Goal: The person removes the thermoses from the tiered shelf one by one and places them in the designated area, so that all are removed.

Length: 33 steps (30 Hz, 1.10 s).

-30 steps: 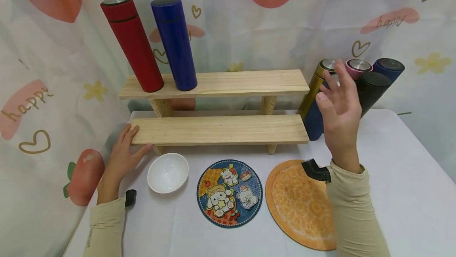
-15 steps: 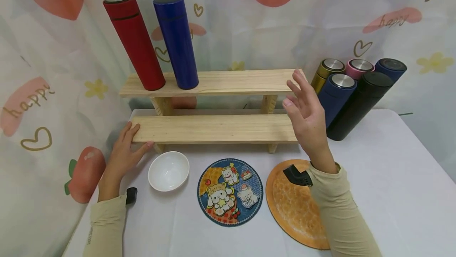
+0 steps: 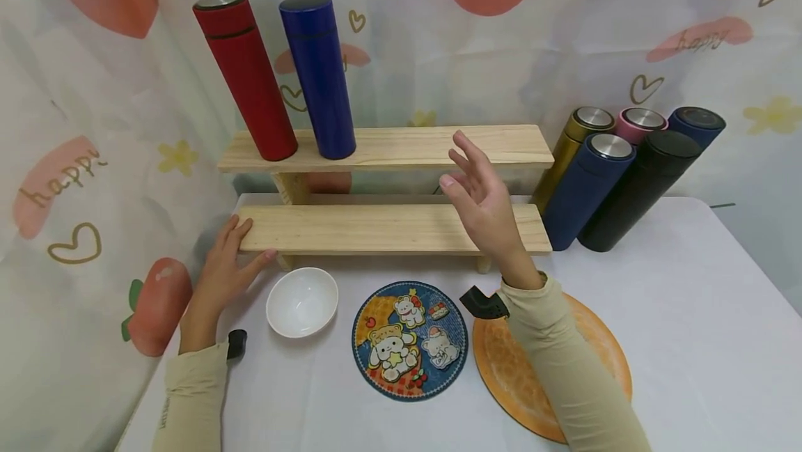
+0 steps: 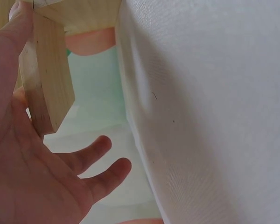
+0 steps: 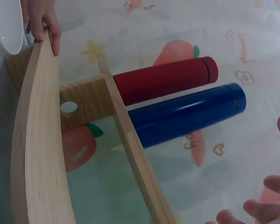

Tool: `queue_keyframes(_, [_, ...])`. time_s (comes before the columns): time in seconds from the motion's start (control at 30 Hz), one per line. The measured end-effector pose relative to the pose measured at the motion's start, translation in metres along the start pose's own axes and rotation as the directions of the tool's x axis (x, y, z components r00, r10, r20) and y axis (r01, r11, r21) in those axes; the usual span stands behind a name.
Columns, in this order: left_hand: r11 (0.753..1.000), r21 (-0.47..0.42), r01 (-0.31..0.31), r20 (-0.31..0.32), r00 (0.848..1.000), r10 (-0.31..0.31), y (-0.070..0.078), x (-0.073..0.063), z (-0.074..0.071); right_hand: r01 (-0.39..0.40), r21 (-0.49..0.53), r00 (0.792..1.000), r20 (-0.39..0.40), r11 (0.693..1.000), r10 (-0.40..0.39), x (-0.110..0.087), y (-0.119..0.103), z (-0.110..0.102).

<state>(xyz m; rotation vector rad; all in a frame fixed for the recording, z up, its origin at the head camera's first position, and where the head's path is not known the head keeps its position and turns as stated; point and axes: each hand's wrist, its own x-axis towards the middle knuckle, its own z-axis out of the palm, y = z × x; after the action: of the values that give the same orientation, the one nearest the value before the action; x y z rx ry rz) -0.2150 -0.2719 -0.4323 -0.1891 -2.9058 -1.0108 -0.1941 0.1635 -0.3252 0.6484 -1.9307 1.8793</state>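
Note:
My left hand (image 3: 219, 276) grips the left end of the lower step of a two-tier wooden shelf (image 3: 370, 229). In the left wrist view its thumb lies along the board (image 4: 39, 88), while two fingers (image 4: 109, 179) extend free. My right hand (image 3: 485, 212) hangs in the air before the right half of the shelf, fingers spread and holding nothing. On the upper step stand a red thermos bottle (image 3: 247, 83) and a blue thermos bottle (image 3: 321, 83), side by side at the left. The right wrist view shows both bottles and only some right fingertips (image 5: 261, 210).
Several more thermos bottles, including a black one (image 3: 639, 191) and a dark blue one (image 3: 585, 191), stand right of the shelf. In front lie a white bowl (image 3: 302, 302), a round cartoon mat (image 3: 410, 340) and an orange round mat (image 3: 514, 375), partly under my right forearm.
My right hand has moved left, from in front of the bottles on the right to before the shelf, with its fingers still spread. My left hand keeps its hold on the shelf end.

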Motion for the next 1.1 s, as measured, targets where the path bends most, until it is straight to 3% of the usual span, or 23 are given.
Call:
queue_keyframes(0.57, [1.0, -0.015, 0.008, 0.022, 1.0, -0.008, 0.005, 0.002, -0.002, -0.07, 0.014, 0.994, 0.081, 0.997, 0.068, 0.046, 0.0, 0.053])
queue_keyframes(1.1, [0.999, -0.026, 0.026, 0.033, 0.999, -0.025, 0.006, 0.001, -0.002, -0.239, 0.025, 0.969, 0.077, 0.971, 0.236, 0.082, -0.012, 0.087])
